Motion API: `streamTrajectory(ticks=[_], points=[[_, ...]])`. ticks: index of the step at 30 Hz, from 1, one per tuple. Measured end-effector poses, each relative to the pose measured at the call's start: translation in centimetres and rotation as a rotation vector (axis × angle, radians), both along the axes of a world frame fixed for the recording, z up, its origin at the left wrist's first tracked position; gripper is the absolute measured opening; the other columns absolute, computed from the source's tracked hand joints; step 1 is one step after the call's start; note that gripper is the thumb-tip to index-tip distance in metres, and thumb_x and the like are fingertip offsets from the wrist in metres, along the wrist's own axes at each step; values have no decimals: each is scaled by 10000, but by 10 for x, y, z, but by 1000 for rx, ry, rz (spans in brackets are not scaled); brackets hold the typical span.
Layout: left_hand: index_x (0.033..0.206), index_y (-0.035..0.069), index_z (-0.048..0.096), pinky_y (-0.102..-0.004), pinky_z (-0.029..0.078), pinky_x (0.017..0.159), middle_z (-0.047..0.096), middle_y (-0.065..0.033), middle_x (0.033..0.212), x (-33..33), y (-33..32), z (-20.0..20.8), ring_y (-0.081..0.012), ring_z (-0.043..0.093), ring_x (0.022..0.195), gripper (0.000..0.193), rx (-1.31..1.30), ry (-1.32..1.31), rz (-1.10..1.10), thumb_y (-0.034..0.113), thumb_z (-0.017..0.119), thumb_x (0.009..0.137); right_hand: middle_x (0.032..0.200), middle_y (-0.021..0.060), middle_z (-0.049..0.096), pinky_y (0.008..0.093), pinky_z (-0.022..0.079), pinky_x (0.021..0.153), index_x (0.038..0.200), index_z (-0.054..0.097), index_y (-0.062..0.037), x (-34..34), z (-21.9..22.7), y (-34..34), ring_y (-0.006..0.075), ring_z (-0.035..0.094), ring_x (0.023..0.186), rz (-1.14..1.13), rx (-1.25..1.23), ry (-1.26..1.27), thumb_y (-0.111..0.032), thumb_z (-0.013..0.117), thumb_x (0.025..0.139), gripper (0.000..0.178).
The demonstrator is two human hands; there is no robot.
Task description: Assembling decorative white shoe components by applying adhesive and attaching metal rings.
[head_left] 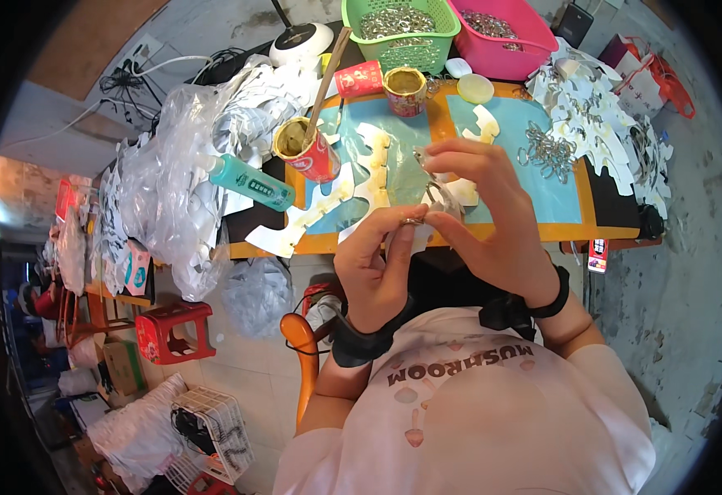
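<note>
Near the table's front edge, my left hand [375, 271] pinches a small shiny metal piece [413, 220] between thumb and fingers. My right hand [505, 223] meets it there, its thumb tip at the same piece. The right fingers curl above, with another bit of shiny metal at their tips; its shape is too small to make out. Just beyond lie white cut-out strips [373, 169] with scalloped edges and yellowish spots. Loose silver metal rings [549, 153] are heaped on the blue sheet [513, 136] to the right.
A red paper cup [318, 159] with brownish paste and a stick stands left, another paste cup [404, 97] behind. A teal bottle [251, 181] lies by clear plastic bags [183, 165]. Green [410, 54] and pink [513, 56] baskets of metal parts stand behind; white cut-outs [583, 107] pile up right.
</note>
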State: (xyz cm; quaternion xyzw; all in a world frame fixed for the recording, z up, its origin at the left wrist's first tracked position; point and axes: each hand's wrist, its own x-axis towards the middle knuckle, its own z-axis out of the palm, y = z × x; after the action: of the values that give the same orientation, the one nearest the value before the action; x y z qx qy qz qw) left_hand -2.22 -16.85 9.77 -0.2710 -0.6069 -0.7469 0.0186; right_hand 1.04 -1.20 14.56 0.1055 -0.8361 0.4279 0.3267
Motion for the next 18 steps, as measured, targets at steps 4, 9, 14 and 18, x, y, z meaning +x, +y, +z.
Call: streamTrajectory(ticks=[4, 9, 14, 18], points=[[1160, -43, 593, -244, 504, 827, 684, -117, 997, -3, -4, 5, -160, 669, 942, 213, -126, 12, 30, -70, 582, 949, 960, 92, 667, 399, 475, 850, 872, 662, -34, -6, -1, 21, 307, 592, 980, 215, 105, -61, -30, 742, 783, 119], [1301, 12, 407, -212, 497, 757, 697, -121, 945, 1, 4, 13, -115, 657, 883, 397, 28, -126, -18, -49, 591, 955, 884, 91, 669, 355, 474, 837, 869, 659, -11, -6, 0, 33, 246, 624, 892, 323, -57, -275, -39, 706, 827, 69], [1228, 0, 508, -221, 507, 686, 701, -89, 911, -4, 0, 20, -95, 653, 800, 331, -29, -192, -53, -6, 659, 934, 876, 63, 662, 312, 464, 820, 888, 659, 8, -1, -10, 27, 154, 612, 861, 303, -361, -384, -61, 685, 869, 77], [1056, -26, 649, -223, 511, 692, 690, -50, 842, -9, 0, 25, -94, 660, 760, 157, -168, -233, -146, 41, 700, 924, 890, 56, 661, 311, 461, 860, 938, 672, 13, 2, -15, 22, 142, 607, 891, 237, -403, -334, -70, 682, 879, 102]])
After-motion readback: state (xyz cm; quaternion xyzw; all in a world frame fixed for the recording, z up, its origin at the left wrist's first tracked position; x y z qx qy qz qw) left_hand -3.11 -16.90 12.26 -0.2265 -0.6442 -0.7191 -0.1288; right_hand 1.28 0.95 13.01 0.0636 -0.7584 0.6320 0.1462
